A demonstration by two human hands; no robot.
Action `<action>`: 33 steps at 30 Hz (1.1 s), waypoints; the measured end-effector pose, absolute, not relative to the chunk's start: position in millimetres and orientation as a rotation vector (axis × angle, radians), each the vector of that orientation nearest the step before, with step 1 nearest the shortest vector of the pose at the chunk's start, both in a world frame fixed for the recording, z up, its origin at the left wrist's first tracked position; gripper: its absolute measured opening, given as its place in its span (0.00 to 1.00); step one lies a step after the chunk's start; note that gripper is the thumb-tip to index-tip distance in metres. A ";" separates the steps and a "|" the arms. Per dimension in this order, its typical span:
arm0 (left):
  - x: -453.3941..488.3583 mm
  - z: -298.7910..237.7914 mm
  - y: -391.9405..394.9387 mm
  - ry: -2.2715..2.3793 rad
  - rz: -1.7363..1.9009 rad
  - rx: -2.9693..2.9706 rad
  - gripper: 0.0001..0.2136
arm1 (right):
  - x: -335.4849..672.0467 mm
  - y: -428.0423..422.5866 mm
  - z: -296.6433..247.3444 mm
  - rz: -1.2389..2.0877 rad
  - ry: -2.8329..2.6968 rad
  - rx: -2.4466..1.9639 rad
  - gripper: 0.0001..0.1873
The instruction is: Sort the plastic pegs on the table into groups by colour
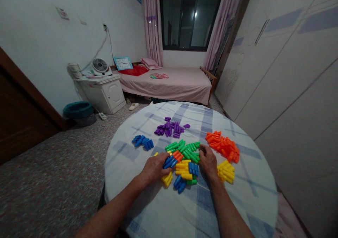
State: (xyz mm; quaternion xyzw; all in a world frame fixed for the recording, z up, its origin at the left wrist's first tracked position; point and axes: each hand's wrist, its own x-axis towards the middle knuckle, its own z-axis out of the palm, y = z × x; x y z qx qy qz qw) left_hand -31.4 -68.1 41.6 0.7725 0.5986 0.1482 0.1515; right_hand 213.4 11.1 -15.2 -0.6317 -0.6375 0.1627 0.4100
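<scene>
Small bullet-shaped plastic blocks lie sorted by colour in piles on a round table (155,213) with a checked cloth. My left hand (153,168) is closed around blue blocks (170,161), its thumb near me and its fingers on the far side. Orange blocks (177,156) lie against them. My right hand (208,160) curls its fingertips against the right end of the green blocks (192,152); what lies under its fingers is partly hidden. Between the hands are yellow blocks (182,169) and a blue cluster (193,168), with more blue blocks (180,184) nearer me.
Purple blocks (170,129) lie at the far side, a blue group (142,142) at left. An orange pile (224,146) and a yellow pile (226,171) are right of my right hand. Beyond stand a bed (174,81), a cabinet (105,93) and a wardrobe (277,62).
</scene>
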 end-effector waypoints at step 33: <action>-141.3 -4.6 12.4 2.470 1.427 1.690 0.17 | 187.9 -13.0 37.4 0.479 -1.843 -1.350 0.17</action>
